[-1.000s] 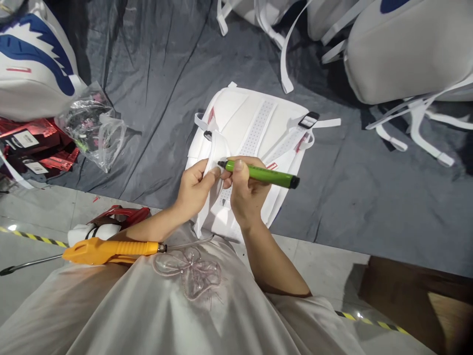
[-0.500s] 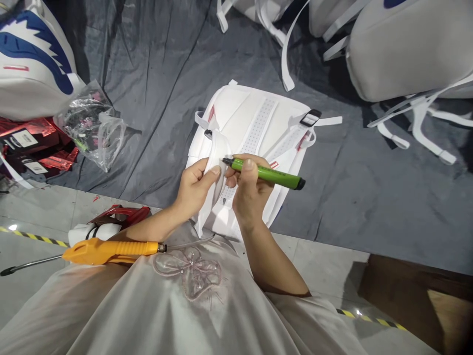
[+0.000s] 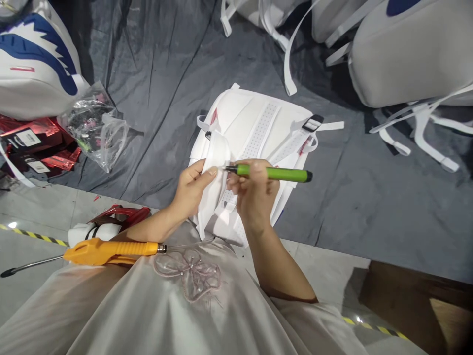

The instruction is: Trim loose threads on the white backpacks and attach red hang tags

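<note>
Holding: my left hand (image 3: pixel 192 190) pinches the white shoulder strap (image 3: pixel 214 167) of the white backpack (image 3: pixel 254 133), which lies on the grey sheet (image 3: pixel 158 88) at 12 o'clock from me. My right hand (image 3: pixel 254 190) is closed round a green marker (image 3: pixel 271 173), tip touching the strap at 9 o'clock. Risks, as I judge them: the strap slipping from the pinch, so the tip skids and stains white fabric; the yellow-handled tool (image 3: pixel 111 250) on my lap at 7 o'clock rolling off.

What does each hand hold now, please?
Left hand: closed, pinching the white strap of the white backpack.
Right hand: closed on the green pen, tip at the strap.
</note>
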The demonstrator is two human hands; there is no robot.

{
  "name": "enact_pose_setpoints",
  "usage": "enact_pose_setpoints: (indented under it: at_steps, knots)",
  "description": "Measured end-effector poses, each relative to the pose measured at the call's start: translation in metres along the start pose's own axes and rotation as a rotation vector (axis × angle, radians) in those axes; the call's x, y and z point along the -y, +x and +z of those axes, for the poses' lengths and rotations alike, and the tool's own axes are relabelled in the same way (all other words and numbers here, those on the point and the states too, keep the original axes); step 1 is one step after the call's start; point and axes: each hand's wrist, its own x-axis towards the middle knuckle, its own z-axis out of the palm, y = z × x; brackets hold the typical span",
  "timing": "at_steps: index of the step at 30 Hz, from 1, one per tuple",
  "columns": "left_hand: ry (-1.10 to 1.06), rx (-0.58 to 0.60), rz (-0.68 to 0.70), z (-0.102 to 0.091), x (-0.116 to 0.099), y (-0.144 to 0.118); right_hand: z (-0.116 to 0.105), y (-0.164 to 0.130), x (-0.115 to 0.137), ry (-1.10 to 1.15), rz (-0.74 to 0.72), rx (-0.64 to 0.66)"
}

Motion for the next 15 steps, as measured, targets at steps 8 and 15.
enact_pose_setpoints:
  at_steps: [8,15]
  knots:
    - [-0.208,0.011,-0.101,-0.011,-0.013,-0.001,-0.018,0.004,-0.011,0.04,0.08,-0.213]
    - [-0.169,-0.058,0.014,-0.02,0.018,0.005,0.029,0.022,0.035,-0.337,-0.291,0.129]
